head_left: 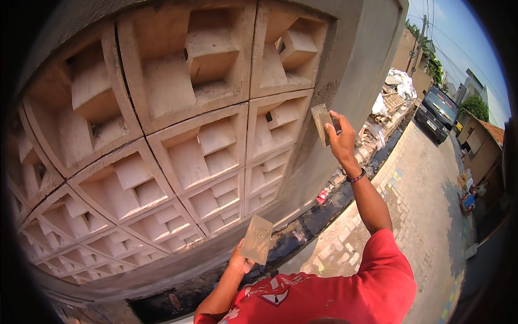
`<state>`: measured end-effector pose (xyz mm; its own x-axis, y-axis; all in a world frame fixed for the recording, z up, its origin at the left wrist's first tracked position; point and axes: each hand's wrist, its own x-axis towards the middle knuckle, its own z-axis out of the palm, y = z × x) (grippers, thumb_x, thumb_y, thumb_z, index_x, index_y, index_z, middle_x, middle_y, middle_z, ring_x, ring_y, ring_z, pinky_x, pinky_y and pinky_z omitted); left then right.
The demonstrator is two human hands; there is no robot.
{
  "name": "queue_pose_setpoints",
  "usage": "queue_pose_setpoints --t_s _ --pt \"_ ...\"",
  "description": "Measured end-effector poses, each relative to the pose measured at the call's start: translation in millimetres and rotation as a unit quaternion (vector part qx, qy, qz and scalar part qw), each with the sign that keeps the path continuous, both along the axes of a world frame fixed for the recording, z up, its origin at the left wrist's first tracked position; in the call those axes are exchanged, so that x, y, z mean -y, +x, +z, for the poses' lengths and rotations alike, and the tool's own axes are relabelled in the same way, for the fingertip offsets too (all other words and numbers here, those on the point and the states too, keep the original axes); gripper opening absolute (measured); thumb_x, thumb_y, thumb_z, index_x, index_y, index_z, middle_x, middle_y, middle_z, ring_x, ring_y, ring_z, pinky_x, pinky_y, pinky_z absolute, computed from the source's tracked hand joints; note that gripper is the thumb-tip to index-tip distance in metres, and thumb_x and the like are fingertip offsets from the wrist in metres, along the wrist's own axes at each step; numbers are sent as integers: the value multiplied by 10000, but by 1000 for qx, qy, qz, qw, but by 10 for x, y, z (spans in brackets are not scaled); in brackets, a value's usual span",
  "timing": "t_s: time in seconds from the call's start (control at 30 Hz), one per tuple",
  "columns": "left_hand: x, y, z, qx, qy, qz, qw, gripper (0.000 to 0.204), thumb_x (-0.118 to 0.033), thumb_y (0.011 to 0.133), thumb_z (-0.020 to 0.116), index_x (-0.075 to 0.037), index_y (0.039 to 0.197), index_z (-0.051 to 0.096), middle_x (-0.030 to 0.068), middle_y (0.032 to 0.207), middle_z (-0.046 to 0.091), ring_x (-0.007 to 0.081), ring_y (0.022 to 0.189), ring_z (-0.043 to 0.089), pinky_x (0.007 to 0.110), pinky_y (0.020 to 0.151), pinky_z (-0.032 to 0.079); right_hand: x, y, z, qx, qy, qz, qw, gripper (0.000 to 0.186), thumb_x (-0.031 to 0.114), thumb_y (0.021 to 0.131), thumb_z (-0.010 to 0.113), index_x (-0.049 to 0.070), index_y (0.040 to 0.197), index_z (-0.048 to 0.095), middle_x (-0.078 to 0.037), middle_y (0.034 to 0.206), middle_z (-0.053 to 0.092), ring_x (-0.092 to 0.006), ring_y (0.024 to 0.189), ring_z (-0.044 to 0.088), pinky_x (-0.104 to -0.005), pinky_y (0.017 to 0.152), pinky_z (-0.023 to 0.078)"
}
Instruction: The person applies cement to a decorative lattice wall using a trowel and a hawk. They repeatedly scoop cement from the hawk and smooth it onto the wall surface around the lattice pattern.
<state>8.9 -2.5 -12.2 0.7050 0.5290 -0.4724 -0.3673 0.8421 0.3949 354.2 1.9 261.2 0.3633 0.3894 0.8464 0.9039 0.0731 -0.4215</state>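
My right hand (340, 139) is raised and grips a small flat plastering float (322, 123), its face pressed against the grey rendered edge strip (324, 92) of the wall. A dark bead bracelet (356, 176) sits on that wrist. Lower down, my left hand (240, 263) holds a tan rectangular board (257, 239) by its bottom edge, tilted upright and close to the wall's base. The wall is built of pale decorative concrete ventilation blocks (199, 151) with recessed square pockets. My red shirt (345, 291) fills the lower edge.
A dark, wet drainage ditch (302, 232) runs along the wall's foot. To the right lies a paved brick lane (426, 216). Rubble and white sacks (391, 100) are piled further along, beside a parked dark vehicle (437, 110). Houses stand at far right.
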Motion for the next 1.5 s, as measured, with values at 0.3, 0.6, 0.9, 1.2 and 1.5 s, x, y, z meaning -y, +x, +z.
queue_pose_setpoints --t_s 0.3,0.6,0.9,1.2,1.5 --pt "-10 -10 86 -21 30 -20 999 279 -243 964 424 -108 1200 484 81 1121 603 231 982 622 370 798 545 -167 430 1054 -45 143 151 977 330 21 828 598 41 1155 562 -61 988 617 -155 914 595 -285 796 495" --pt "30 17 90 -24 14 -4 1000 310 -219 926 490 -103 1212 515 92 1119 613 241 944 636 377 773 554 -595 449 1414 29 205 25 978 346 73 770 652 29 1106 583 -167 1002 628 -283 889 614 -343 797 479" --pt "-70 -46 103 -50 21 6 999 330 -203 879 553 -45 1169 544 112 1118 617 251 955 631 380 778 541 -210 534 665 -84 194 57 976 301 66 794 637 11 1086 593 -84 915 647 -143 809 610 -279 721 493" --pt "-24 74 282 -79 16 -13 997 372 -266 880 561 -84 1203 537 78 1164 596 228 1033 585 367 871 484 -444 687 2014 37 193 -46 979 222 128 802 608 19 993 582 -157 801 633 -269 736 632 -352 682 498" --pt "-51 76 192 -70 43 -31 996 389 -310 893 542 -95 1217 535 67 1168 596 211 1027 587 337 877 477 -240 532 389 -32 117 83 989 269 86 803 612 -14 1043 544 -191 955 629 -314 886 624 -400 774 488"
